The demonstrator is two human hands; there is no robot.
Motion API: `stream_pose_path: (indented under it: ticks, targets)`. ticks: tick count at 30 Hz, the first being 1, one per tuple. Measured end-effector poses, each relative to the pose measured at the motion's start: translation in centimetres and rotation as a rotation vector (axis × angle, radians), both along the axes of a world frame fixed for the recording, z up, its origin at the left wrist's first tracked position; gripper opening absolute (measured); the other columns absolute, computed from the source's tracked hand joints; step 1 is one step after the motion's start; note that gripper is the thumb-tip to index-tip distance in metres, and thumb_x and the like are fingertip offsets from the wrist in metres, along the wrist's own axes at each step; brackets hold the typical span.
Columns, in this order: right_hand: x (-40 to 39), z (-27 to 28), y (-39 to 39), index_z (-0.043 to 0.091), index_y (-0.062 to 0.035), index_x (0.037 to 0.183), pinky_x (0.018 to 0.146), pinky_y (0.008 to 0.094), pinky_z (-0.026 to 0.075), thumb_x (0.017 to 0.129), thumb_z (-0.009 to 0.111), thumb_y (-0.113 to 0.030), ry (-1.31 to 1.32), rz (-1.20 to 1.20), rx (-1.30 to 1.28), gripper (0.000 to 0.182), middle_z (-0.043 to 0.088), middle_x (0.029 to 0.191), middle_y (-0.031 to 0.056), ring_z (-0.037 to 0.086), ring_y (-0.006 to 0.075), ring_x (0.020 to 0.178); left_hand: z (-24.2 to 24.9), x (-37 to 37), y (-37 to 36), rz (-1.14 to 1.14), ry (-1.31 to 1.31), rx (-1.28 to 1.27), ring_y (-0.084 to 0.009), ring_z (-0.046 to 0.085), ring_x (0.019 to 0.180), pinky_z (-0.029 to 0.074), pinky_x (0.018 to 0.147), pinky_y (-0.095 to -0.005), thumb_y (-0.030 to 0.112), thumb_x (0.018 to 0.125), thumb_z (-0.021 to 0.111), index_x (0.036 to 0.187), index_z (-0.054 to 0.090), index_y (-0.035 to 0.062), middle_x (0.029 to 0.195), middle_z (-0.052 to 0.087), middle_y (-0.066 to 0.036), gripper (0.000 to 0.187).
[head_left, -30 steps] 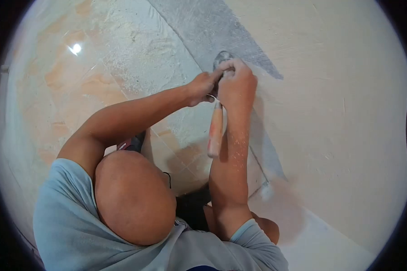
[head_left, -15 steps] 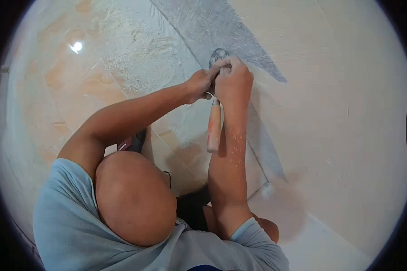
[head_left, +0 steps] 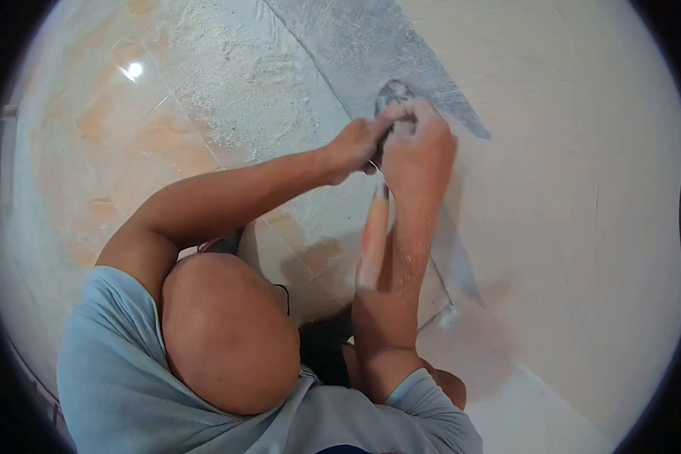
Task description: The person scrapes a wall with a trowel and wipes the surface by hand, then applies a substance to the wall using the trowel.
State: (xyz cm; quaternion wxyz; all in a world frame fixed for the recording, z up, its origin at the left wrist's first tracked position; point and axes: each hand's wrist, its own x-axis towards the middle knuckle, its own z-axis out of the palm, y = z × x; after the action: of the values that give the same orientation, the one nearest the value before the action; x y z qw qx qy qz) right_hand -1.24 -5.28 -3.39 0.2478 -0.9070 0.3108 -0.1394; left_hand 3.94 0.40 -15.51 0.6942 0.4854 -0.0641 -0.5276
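A trowel (head_left: 374, 246) with a worn wooden handle points its handle back toward me, and its dusty metal blade (head_left: 394, 91) shows beyond my fingers. My right hand (head_left: 422, 144) is closed around the blade end, fingers bent and whitened with dust. From the left, my left hand (head_left: 353, 147) meets it, with its fingers closed at the same blade. Between the two hands the middle of the blade is hidden. The handle hangs free beside my right forearm, held by neither hand.
Pale crumbs and powder (head_left: 242, 98) cover the tiled floor (head_left: 136, 163) at left. A grey unfinished strip (head_left: 363, 45) runs along a broad pale smooth surface (head_left: 560, 189) on the right. My bent knee (head_left: 227, 333) rises in front of me.
Both hands have shifted to the right together with the trowel. The handle's end has swung a little nearer to me. Slight motion blur shows on the hands.
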Motion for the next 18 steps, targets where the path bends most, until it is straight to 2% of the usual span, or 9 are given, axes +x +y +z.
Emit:
stream_pose_path:
  ticks: [3, 4, 7, 8, 10, 11, 13, 17, 18]
  targets:
    - [0.2, -1.7, -0.2, 0.071, -0.0056, 0.093, 0.081, 0.0498, 0.054, 0.089, 0.052, -0.003, -0.116, 0.029, 0.069, 0.019, 0.073, 0.088, 0.021, 0.072, 0.0422, 0.088, -0.8, 1.4, 0.5, -0.034, -0.006, 0.014, -0.0117, 0.055, 0.055, 0.042, 0.049, -0.0268, 0.071, 0.102, 0.043, 0.08, 0.067, 0.0081, 0.066, 0.06, -0.003, 0.071]
    - [-0.2, -1.6, -0.4, 0.07, -0.0012, 0.093, 0.082, 0.0413, 0.054, 0.086, 0.053, 0.001, -0.14, 0.034, 0.045, 0.018, 0.073, 0.09, 0.0188, 0.073, 0.0361, 0.089, -0.4, 1.4, 0.6, -0.053, -0.013, 0.031, -0.0115, 0.055, 0.055, 0.042, 0.049, -0.0266, 0.071, 0.102, 0.043, 0.08, 0.066, 0.0083, 0.066, 0.06, -0.003, 0.07]
    - [-2.4, 0.2, -0.2, 0.069, -0.0007, 0.092, 0.081, 0.038, 0.054, 0.088, 0.056, 0.002, -0.19, -0.017, 0.06, 0.014, 0.072, 0.087, 0.0167, 0.072, 0.0312, 0.085, 1.7, 0.1, 0.5, -0.107, -0.051, -0.003, -0.0119, 0.053, 0.051, 0.041, 0.046, -0.0279, 0.072, 0.1, 0.047, 0.073, 0.062, 0.0093, 0.061, 0.056, -0.002, 0.07]
    - [-3.2, 0.8, -0.6, 0.068, 0.0003, 0.09, 0.08, 0.0355, 0.053, 0.089, 0.058, 0.002, -0.209, -0.005, 0.061, 0.01, 0.072, 0.084, 0.0139, 0.07, 0.0256, 0.081, 2.9, -0.6, 0.5, -0.128, -0.074, 0.069, -0.0108, 0.049, 0.052, 0.039, 0.048, -0.0283, 0.061, 0.106, 0.047, 0.081, 0.062, 0.0099, 0.062, 0.053, 0.0, 0.059]
    - [-4.5, 2.3, -0.6, 0.069, -0.0032, 0.091, 0.074, 0.0435, 0.054, 0.089, 0.055, -0.001, -0.163, -0.052, 0.023, 0.014, 0.072, 0.084, 0.018, 0.072, 0.0368, 0.08, 4.4, -1.9, 0.3, -0.125, -0.054, 0.027, -0.0112, 0.05, 0.052, 0.04, 0.047, -0.0288, 0.063, 0.105, 0.048, 0.08, 0.062, 0.0092, 0.062, 0.053, -0.001, 0.061]
    - [-4.4, 3.0, -0.3, 0.069, -0.0028, 0.09, 0.073, 0.0427, 0.054, 0.09, 0.056, -0.002, -0.143, -0.089, 0.039, 0.013, 0.072, 0.082, 0.0178, 0.071, 0.0356, 0.077, 4.7, -1.9, 0.3, -0.137, -0.048, 0.02, -0.0114, 0.051, 0.052, 0.04, 0.047, -0.0287, 0.063, 0.105, 0.048, 0.08, 0.062, 0.0088, 0.061, 0.053, -0.001, 0.061]
    - [-4.1, 2.8, -0.3, 0.067, 0.001, 0.088, 0.08, 0.0345, 0.053, 0.087, 0.06, 0.001, -0.157, -0.076, 0.055, 0.007, 0.07, 0.081, 0.0121, 0.068, 0.0224, 0.079, 4.5, -2.1, 0.1, -0.062, -0.043, 0.015, -0.0131, 0.051, 0.049, 0.04, 0.044, -0.03, 0.067, 0.101, 0.052, 0.071, 0.06, 0.0079, 0.059, 0.055, -0.002, 0.067]
    - [-0.5, 0.2, 0.1, 0.07, -0.0026, 0.09, 0.081, 0.0416, 0.054, 0.086, 0.054, 0.0, -0.08, -0.04, 0.04, 0.016, 0.072, 0.088, 0.018, 0.071, 0.0369, 0.087, 0.7, 0.2, 0.1, 0.045, -0.039, 0.0, -0.0133, 0.054, 0.051, 0.041, 0.045, -0.0282, 0.071, 0.101, 0.047, 0.073, 0.064, 0.0063, 0.063, 0.059, -0.004, 0.072]
    - [-0.7, 0.3, -0.1, 0.07, -0.0026, 0.09, 0.081, 0.0416, 0.054, 0.086, 0.054, 0.0, -0.09, -0.046, 0.039, 0.016, 0.072, 0.088, 0.018, 0.071, 0.0369, 0.087, 0.5, 0.8, 0.5, -0.009, -0.054, 0.006, -0.0135, 0.054, 0.051, 0.041, 0.045, -0.0284, 0.071, 0.101, 0.047, 0.072, 0.064, 0.0063, 0.063, 0.06, -0.004, 0.073]
